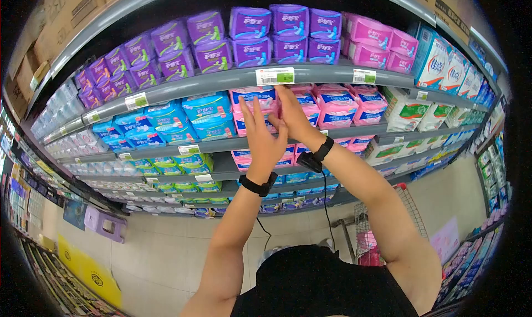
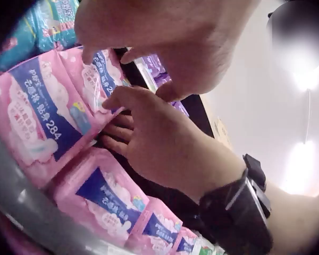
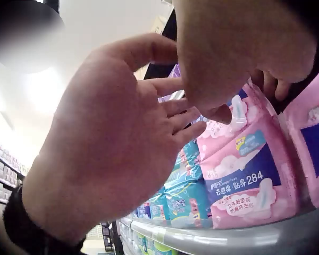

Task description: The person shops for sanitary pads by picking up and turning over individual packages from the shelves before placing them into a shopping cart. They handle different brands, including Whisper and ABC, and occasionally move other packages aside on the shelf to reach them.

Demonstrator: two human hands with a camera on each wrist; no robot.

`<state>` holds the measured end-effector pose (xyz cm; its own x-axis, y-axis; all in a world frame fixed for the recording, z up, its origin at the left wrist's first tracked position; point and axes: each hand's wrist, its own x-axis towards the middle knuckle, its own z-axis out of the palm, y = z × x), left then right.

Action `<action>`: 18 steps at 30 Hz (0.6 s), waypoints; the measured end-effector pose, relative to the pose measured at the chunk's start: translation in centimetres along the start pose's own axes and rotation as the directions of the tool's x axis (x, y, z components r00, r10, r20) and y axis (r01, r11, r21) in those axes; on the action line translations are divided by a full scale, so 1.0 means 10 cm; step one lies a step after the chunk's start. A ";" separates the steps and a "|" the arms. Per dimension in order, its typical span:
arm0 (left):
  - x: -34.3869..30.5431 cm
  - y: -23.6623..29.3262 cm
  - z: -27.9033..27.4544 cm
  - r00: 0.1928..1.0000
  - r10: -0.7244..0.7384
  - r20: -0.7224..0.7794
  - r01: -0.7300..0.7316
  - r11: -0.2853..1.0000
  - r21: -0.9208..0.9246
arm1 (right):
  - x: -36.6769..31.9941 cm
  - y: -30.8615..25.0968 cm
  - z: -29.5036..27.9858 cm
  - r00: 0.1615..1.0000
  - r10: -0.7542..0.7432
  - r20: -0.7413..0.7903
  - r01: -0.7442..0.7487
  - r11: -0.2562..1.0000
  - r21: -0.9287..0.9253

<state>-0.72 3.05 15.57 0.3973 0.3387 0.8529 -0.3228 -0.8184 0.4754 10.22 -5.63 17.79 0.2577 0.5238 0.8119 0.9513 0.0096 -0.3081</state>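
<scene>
A pink pack of sanitary pads (image 3: 244, 180) printed 284 stands at the shelf front. Another pink pack (image 2: 90, 74) lies on top of it. My right hand (image 1: 293, 114) holds the upper pack at its right side, thumb on the front and the other fingers round the side, as the left wrist view (image 2: 154, 133) shows. My left hand (image 1: 265, 139) is raised in front of the same packs, palm toward them. Its fingers (image 3: 173, 114) are mostly straight and reach up toward the upper pack's left part; their tips overlap it in the head view.
Blue packs (image 1: 208, 117) stand left of the pink ones, more pink packs (image 1: 335, 103) to the right. Just above runs a shelf edge (image 1: 221, 77) with price tags, purple packs (image 1: 252, 51) over it. A shopping cart (image 1: 407, 206) and a purple stool (image 1: 105, 222) are on the floor.
</scene>
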 end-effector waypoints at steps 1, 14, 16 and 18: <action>-0.01 0.08 -0.01 0.999 0.034 0.028 -0.033 0.999 -0.043 | -0.01 -0.02 -0.02 0.999 -0.052 -0.014 0.052 0.999 -0.006; -1.51 0.70 0.53 0.491 0.053 0.870 0.395 0.876 -0.276 | -2.63 -0.32 -1.06 0.660 0.596 0.457 -0.706 0.699 0.109; -1.99 0.74 0.70 0.590 0.104 0.800 0.309 0.887 -0.343 | -3.29 -0.13 -1.22 0.266 0.516 0.814 -0.688 0.693 -0.215; -2.26 0.85 0.77 0.500 0.044 0.865 0.399 0.875 -0.275 | -3.90 -0.19 -1.48 0.230 0.636 0.737 -0.646 0.665 -0.373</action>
<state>-5.87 -15.11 -1.37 0.9275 -0.2682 0.2604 -0.3600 -0.4531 0.8155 0.81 -38.66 -5.97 0.5399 0.7538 -0.3747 0.5296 -0.6501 -0.5448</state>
